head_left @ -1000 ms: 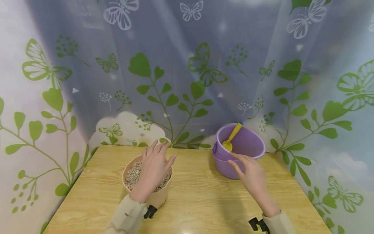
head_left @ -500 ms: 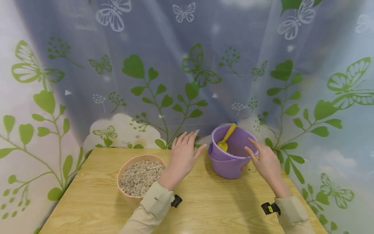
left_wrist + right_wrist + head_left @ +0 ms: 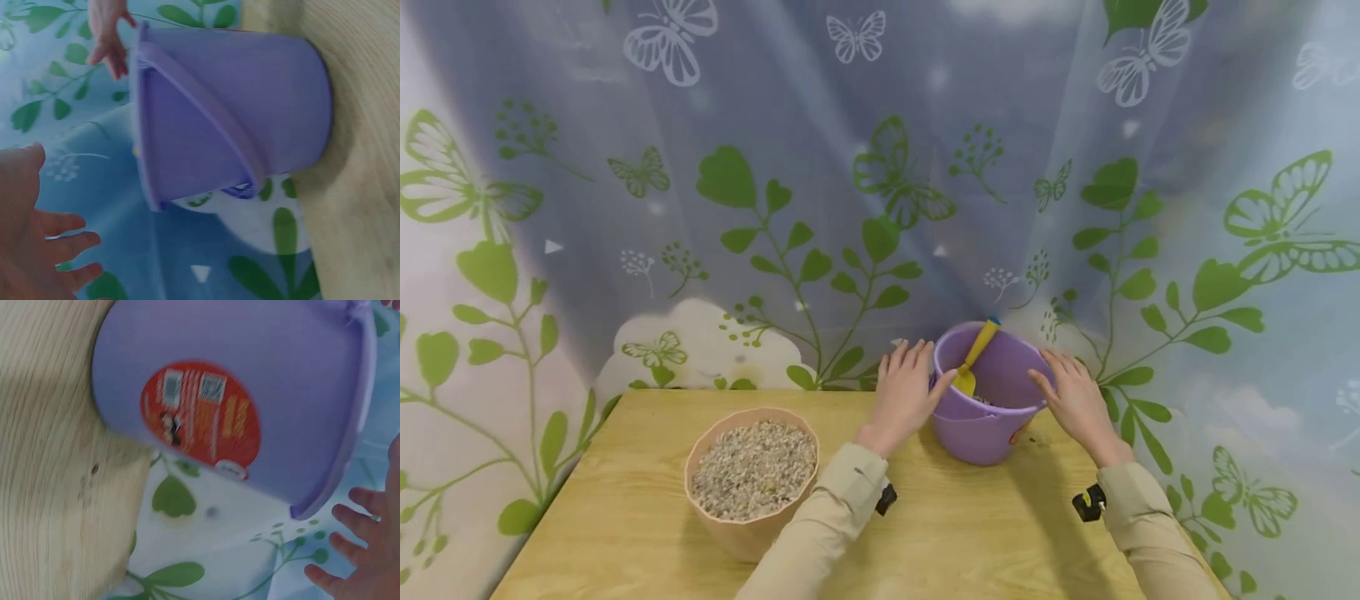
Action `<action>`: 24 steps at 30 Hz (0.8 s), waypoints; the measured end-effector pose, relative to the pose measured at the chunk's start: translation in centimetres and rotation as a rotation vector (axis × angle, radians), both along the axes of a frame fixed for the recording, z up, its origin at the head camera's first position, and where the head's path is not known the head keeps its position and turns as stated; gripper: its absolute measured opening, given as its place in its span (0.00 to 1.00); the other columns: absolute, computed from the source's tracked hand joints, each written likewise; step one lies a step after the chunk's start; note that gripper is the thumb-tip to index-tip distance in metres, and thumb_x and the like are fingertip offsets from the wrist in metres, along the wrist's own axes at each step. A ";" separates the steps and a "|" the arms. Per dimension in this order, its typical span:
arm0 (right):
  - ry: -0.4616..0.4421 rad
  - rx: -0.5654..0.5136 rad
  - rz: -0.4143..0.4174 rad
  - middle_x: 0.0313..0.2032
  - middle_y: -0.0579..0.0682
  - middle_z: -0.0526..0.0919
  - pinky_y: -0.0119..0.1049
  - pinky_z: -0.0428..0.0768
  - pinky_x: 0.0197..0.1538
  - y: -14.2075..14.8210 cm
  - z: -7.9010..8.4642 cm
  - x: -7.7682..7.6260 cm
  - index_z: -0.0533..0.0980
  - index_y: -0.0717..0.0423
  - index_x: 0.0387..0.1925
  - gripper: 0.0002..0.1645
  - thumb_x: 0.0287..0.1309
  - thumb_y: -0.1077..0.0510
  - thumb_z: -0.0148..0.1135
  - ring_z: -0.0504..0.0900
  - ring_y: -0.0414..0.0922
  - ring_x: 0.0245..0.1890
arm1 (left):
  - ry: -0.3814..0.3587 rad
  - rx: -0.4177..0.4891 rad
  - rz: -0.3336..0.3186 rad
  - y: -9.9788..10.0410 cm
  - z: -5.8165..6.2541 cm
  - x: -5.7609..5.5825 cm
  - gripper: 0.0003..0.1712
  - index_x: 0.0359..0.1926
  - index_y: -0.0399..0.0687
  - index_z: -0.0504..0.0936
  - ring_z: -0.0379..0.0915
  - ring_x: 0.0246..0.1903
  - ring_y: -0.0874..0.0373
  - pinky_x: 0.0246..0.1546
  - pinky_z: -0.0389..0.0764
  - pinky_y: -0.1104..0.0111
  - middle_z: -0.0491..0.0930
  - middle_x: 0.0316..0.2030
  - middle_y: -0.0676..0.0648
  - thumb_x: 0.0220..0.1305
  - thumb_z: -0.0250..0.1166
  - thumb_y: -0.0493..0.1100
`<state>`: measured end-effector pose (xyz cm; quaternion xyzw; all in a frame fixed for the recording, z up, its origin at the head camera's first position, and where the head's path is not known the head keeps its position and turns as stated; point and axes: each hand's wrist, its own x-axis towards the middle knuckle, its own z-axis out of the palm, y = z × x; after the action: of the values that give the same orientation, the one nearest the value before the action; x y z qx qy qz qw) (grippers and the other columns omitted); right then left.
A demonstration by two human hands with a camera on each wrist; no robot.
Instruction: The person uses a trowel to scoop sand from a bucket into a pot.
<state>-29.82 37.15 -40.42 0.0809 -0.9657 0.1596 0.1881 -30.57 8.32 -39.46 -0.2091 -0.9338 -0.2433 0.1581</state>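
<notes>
Standing at the far right of a wooden worktop [image 3: 925, 533], a purple bucket [image 3: 981, 433] has a person's two hands flanking it. The left hand [image 3: 906, 396] rests against the bucket's left side with fingers straight and relaxed, its thumb at the rim, gripping nothing. The right hand [image 3: 1075, 400] lies on the right side of the rim, fingers likewise extended and loose. A yellow scoop [image 3: 973, 362] with a blue-tipped handle leans inside the bucket, its blade low against the inner wall; what lies at the bucket's bottom is hard to make out. The right wrist view shows a round red label [image 3: 203, 419] on the bucket's wall, its print too blurred to read. To the left, well apart, a beige bowl [image 3: 748, 533] holds pale seeds [image 3: 752, 467]; a sleeve hides part of its right side. A curtain [image 3: 820, 167] printed with green leaves and butterflies hangs behind.
</notes>
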 end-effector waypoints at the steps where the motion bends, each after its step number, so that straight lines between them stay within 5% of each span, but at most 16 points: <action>1: -0.010 0.011 -0.001 0.71 0.70 0.63 0.69 0.56 0.68 0.3 -0.1 -0.3 0.61 0.67 0.73 0.39 0.78 0.41 0.44 0.58 0.70 0.71 | -0.010 0.000 0.001 0.2 -0.4 -0.2 0.42 0.75 0.43 0.63 0.52 0.75 0.42 0.72 0.53 0.43 0.64 0.74 0.41 0.76 0.45 0.68; 13: -0.200 0.054 0.016 0.76 0.67 0.55 0.71 0.51 0.68 3.0 -1.4 -2.4 0.52 0.65 0.77 0.42 0.79 0.37 0.35 0.50 0.67 0.76 | -0.124 -0.062 -0.027 2.4 -3.5 -2.4 0.50 0.79 0.44 0.54 0.38 0.79 0.42 0.72 0.42 0.39 0.50 0.79 0.43 0.72 0.44 0.74; 24: -0.200 0.077 0.021 0.76 0.65 0.53 0.69 0.51 0.70 3.1 -2.1 -2.4 0.50 0.63 0.78 0.41 0.80 0.38 0.33 0.51 0.65 0.76 | -0.112 -0.098 -0.005 3.6 -4.6 -4.1 0.50 0.79 0.45 0.55 0.40 0.79 0.46 0.72 0.38 0.37 0.52 0.79 0.45 0.71 0.47 0.74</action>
<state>-32.22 40.21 -42.52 0.0818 -0.9842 0.1317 0.0857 -34.63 11.93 -44.05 -0.2049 -0.9515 -0.2092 0.0945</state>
